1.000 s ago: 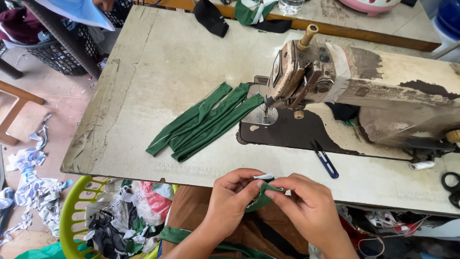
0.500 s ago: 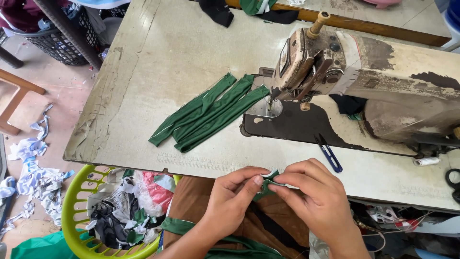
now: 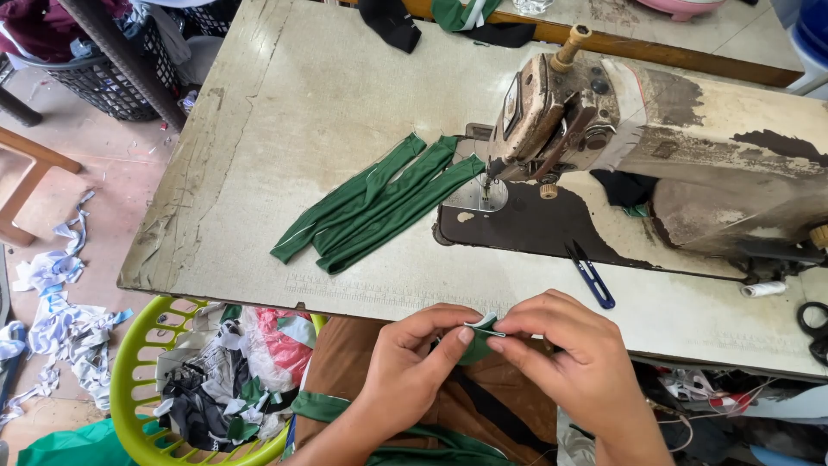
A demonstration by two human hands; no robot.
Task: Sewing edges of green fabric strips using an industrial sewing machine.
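Green cloth (image 3: 477, 345), a small folded piece with a pale edge, sits pinched between my two hands just off the near edge of the table (image 3: 285, 112), over my lap. My left hand (image 3: 414, 367) has thumb and forefinger closed on its left side; my right hand (image 3: 565, 354) has its fingertips pressed together on the top fold, so both are clamped on the same scrap and touching each other there. I see bare tabletop ahead of my left hand, running up to a fan of green strips (image 3: 371, 207) that lie flat and slant from the near left toward the needle. Past those strips the left half of the table is open surface, scuffed and worn along its left edge. On my right the room is tighter: the sewing machine (image 3: 638, 121) fills the far right, its dark bed plate (image 3: 526, 224) reaching toward me, and blue snips (image 3: 591, 276) lie just beyond my right knuckles. Black scissors (image 3: 812, 328) sit at the right edge, with a white spool (image 3: 763, 289) near them. Below the table's near left corner stands a yellow-green basket (image 3: 142, 380) full of scraps, close beside my left forearm. Loose white scraps (image 3: 52, 302) litter the floor further left.
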